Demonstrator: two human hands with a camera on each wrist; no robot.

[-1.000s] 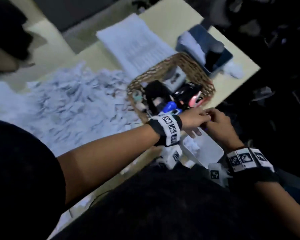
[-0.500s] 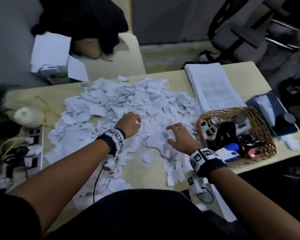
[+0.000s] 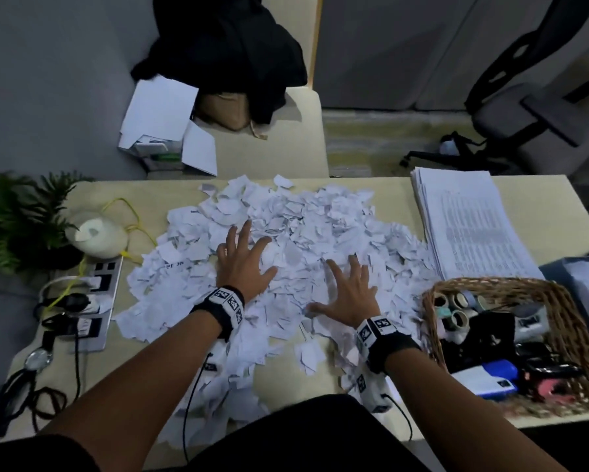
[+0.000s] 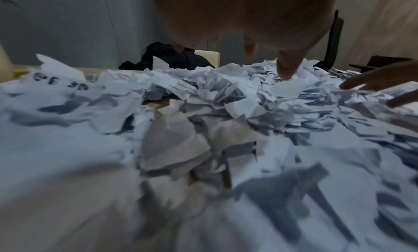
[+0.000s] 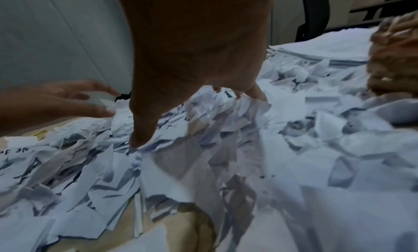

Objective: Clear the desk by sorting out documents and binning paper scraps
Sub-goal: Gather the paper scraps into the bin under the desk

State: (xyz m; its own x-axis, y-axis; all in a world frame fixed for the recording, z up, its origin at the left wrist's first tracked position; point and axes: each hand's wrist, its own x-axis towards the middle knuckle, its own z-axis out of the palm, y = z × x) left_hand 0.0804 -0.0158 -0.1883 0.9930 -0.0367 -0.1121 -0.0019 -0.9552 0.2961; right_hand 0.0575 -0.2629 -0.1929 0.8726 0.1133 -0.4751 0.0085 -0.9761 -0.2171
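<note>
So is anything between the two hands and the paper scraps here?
Nothing visible. The left hand and right hand lie spread and flat directly on the paper scraps, fingertips touching the pile. No bin shows in these views, so that path cannot be judged.

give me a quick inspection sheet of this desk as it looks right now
surface: beige desk, mostly buried under paper.
job's things: torn paper scraps heaped mid-desk; document stack at the far right; no bin seen.
clutter: wicker basket of tape rolls and small items, white lamp, plant.
hands: left hand and right hand spread flat on the scraps, holding nothing.
cables: yellow cable and power strip on the left.
surroundings: office chair, black garment on the next desk.
</note>
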